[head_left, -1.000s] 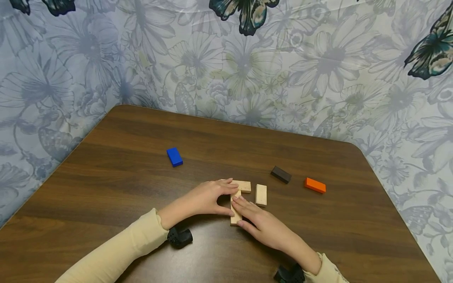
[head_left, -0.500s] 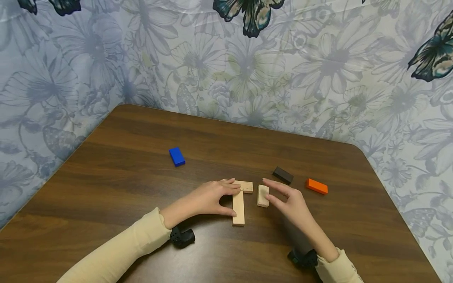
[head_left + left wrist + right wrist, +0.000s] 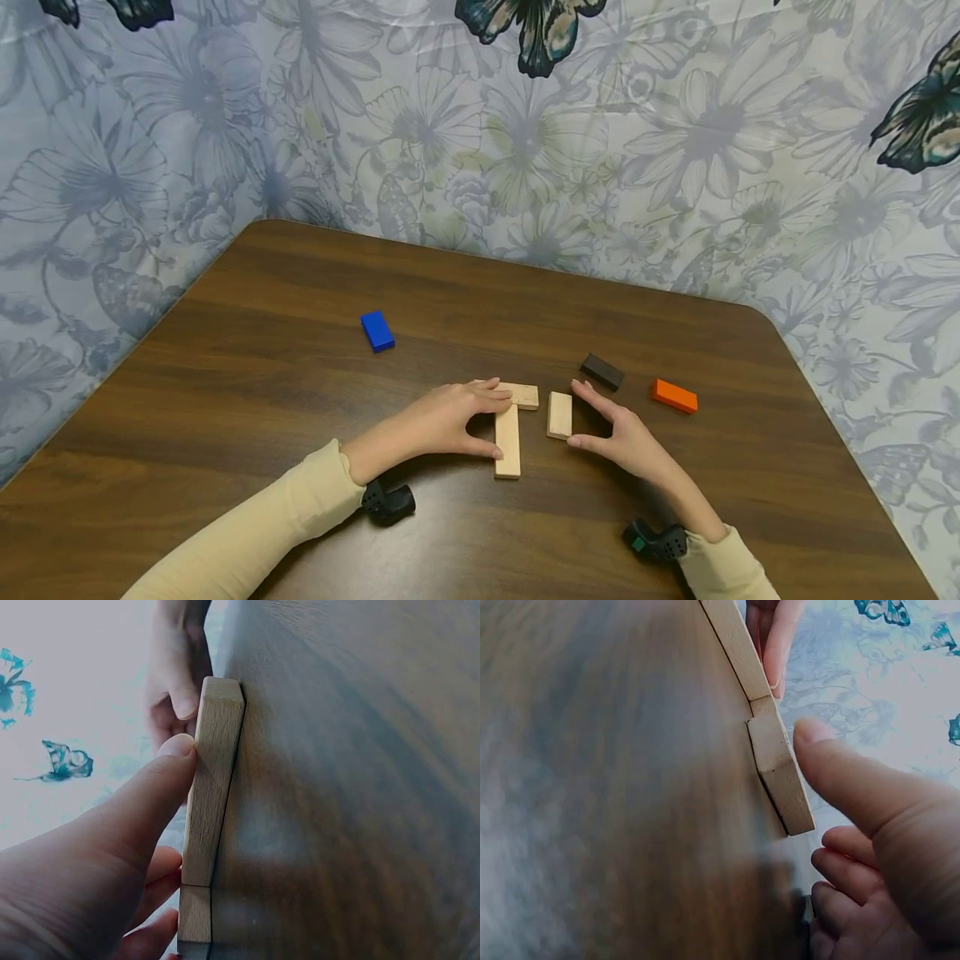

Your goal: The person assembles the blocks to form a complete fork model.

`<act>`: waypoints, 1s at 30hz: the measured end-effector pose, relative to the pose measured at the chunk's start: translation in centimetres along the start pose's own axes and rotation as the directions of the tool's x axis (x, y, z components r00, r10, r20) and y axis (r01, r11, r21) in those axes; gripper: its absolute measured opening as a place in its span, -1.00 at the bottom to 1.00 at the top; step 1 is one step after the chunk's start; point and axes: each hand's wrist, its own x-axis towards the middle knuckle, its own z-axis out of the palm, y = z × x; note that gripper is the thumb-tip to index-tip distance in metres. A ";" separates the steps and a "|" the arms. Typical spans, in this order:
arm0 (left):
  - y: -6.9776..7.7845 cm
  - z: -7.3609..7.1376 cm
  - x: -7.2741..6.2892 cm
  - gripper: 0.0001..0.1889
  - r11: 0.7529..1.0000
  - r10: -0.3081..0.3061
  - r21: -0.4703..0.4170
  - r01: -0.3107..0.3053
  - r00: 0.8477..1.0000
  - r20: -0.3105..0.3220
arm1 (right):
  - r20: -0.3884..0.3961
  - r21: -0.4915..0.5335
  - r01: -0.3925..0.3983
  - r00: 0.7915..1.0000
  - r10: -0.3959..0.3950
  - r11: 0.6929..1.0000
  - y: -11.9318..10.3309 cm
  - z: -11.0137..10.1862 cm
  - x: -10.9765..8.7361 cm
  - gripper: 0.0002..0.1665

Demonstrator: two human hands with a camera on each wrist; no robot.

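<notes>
Long block (image 3: 507, 450), pale wood, lies flat in the head view, its far end meeting a cross block (image 3: 527, 396). The left hand (image 3: 442, 421) holds its thumb to the long block's side and fingers over the cross block, extended rather than clenched, probably keeping both aligned. Beside them is a short block (image 3: 559, 414); the right hand (image 3: 630, 433), spread and gripping nothing, curves around it, perhaps to steer it. Blue (image 3: 378, 331), black (image 3: 602, 372) and orange (image 3: 674, 395) blocks lie apart on a brown wood-grain table (image 3: 300, 317) before a flowered backdrop (image 3: 420, 125). Left wrist view: thumb tip meets the long block. Right wrist view: thumb beside the short block; contact unclear.
</notes>
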 end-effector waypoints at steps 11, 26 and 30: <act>0.7 0.4 -0.2 -0.27 1.000 -0.011 0.005 0.011 1.000 -0.005 | -0.008 -0.070 0.025 1.000 -0.025 0.997 0.4 0.5 -0.2 -0.04; 1.8 0.9 -0.5 -0.27 0.999 -0.035 0.011 0.035 0.999 -0.001 | -0.084 -0.097 0.053 0.995 -0.061 0.994 0.7 1.1 -0.8 -0.29; 1.9 1.0 -0.5 -0.26 0.999 -0.031 0.008 0.031 0.999 -0.005 | -0.034 -0.098 0.033 0.999 -0.036 0.995 0.7 1.0 -0.8 -0.09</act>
